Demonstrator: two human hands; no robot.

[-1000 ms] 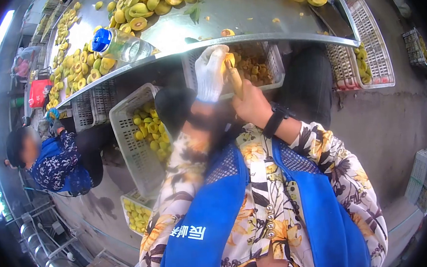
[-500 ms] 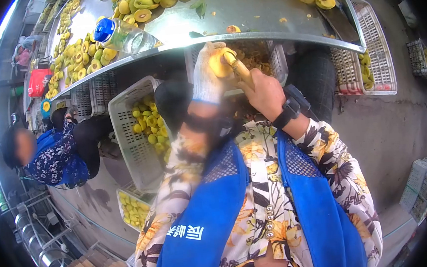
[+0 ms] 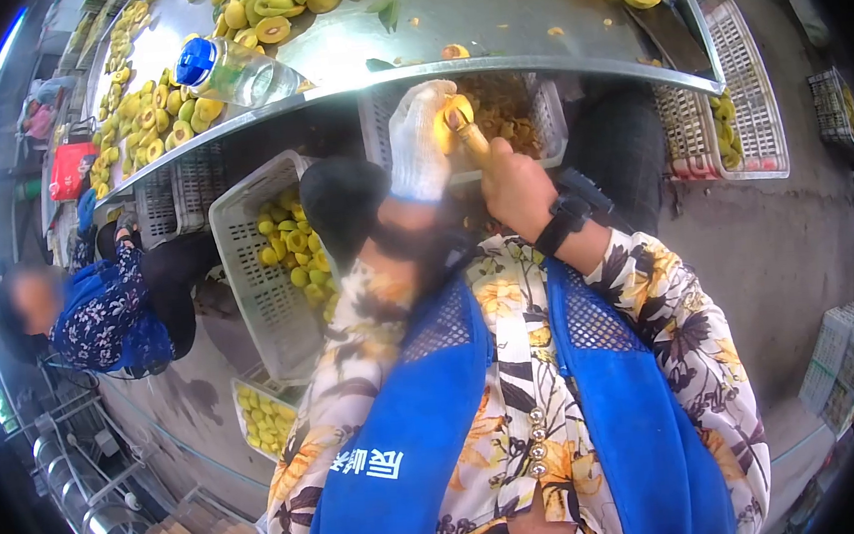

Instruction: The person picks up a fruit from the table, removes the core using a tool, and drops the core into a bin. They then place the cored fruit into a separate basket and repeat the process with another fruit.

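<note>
My left hand (image 3: 419, 145), in a white knit glove, is closed round a yellow peach half (image 3: 444, 128) just in front of the table edge. My bare right hand (image 3: 518, 191) grips the pale handle of a pitting tool (image 3: 474, 143). Its working end meets the cut face of the peach, where a brownish middle shows. Below both hands stands a white crate (image 3: 373, 136) of peach scraps. Part of the tool's tip is hidden in the fruit.
A metal table (image 3: 340, 48) carries many peach halves and a blue-capped water bottle (image 3: 236, 69). To the left, a white crate (image 3: 234, 242) holds peach halves. Another crate (image 3: 764, 110) stands at right. A person in a blue vest (image 3: 110, 312) sits at far left.
The tool has turned in the peach and the fruit's brownish middle now shows more. My right hand has shifted slightly down. The whole view has moved a little.
</note>
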